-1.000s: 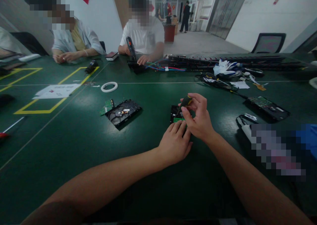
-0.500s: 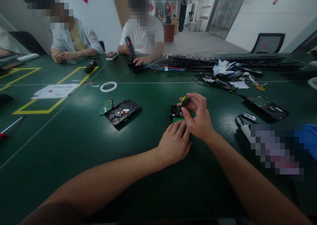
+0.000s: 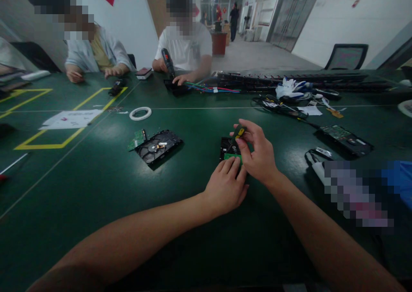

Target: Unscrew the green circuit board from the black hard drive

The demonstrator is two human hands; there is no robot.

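A black hard drive (image 3: 225, 146) with a green circuit board (image 3: 232, 157) on its near side lies on the table in front of me. My left hand (image 3: 225, 185) is over its near end, fingertips on the board, gripping the drive; the palm side is hidden. A screwdriver with a dark green and yellow handle (image 3: 239, 132) is pinched between the fingers and thumb of my right hand (image 3: 259, 155). It leans over the drive, shaft pointing down; its tip is too hard to make out. To the left lies an opened hard drive (image 3: 159, 146) beside a loose green circuit board (image 3: 137, 141).
Another hard drive (image 3: 346, 139) lies at right, near a white power strip (image 3: 318, 167). A roll of white tape (image 3: 140, 113) and paper (image 3: 72, 118) lie at left. Gloves (image 3: 292, 89) and cables (image 3: 277, 105) are farther back. Across the table, a person holds a power driver (image 3: 168, 61).
The screwdriver handle has turned and tilted slightly in my right hand. My left hand stays on the hard drive. The hands of the person at far left have moved apart.
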